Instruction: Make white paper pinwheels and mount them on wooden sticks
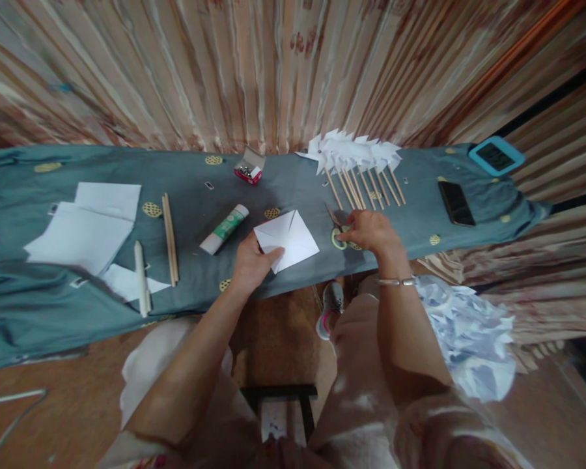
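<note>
Paper square: in the left hand, over the front edge of the table cloth, between glue stick and scissors; dark lines run toward its middle, cut or fold I cannot tell.
Left hand: clamped on the square's lower left side, thumb on top, fingers mostly hidden underneath.
Right hand: thumb and fingers at the handles of the scissors; whether they are pinched tight I cannot tell.
Good grip: a light hold near the edge should keep the paper from creasing; thumb clear of the lines seems wise.
Scissors care: better, I judge, to seat fingers in both loops before any lift, tips turned from the left hand.
In the way: blade tips point toward the stick ends of the paper pinwheels; the glue stick lies just beside the left hand.
Left side: wooden sticks, white paper sheets.
Back edge: small red box of metal bits, flap raised.
Right side: phone, blue-framed device.
</note>
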